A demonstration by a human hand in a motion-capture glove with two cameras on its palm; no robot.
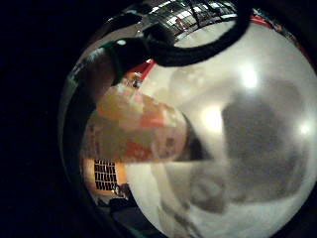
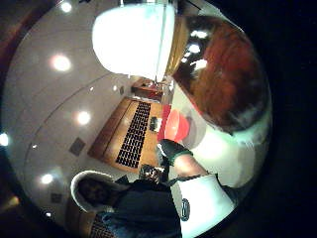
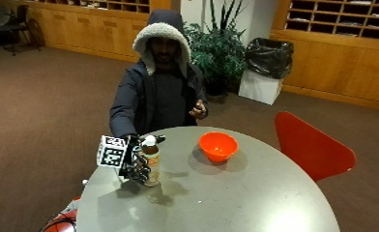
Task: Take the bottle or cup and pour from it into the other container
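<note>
Where the person sits, a round grey table [image 3: 241,203] fills the foreground of the outside view, on brown carpet in a room w/ wood-panelled walls and pigeonhole shelving along the back. A red chair [image 3: 308,147] stands at the table's far right edge; behind the person are a leafy plant [image 3: 218,48] and a white bin w/ a black bag [image 3: 267,67].

On the table: an orange bowl [image 3: 218,146], upright, near the person's side, and a bottle [image 3: 151,162] w/ white cap and amber contents, standing upright on the tabletop towards the person's right, apart from the bowl.

Outside view gives the whole layout; palm views add close detail. Little-finger side view has the bottle's label [image 1: 136,129], orange/yellow/red print, filling a large part of the frame, so it's close to the palm, w/ the grey tabletop and shadows beside it. Thumb side view looks out across the table instead: the bowl [image 2: 176,125] shows small and red-orange on the grey surface, the bottle's white cap [image 2: 133,39] and amber body loom large at the frame edge, and the person's hooded jacket is in view too.

Right hand [image 3: 137,164], black-gloved, is at the bottle's side, arm reaching down and forward from the shoulder, fingers curled round the bottle's body around mid-height. Bottle base looks to be on the table. The bare hand [image 3: 197,111] is held up near the chest, touching nothing.
</note>
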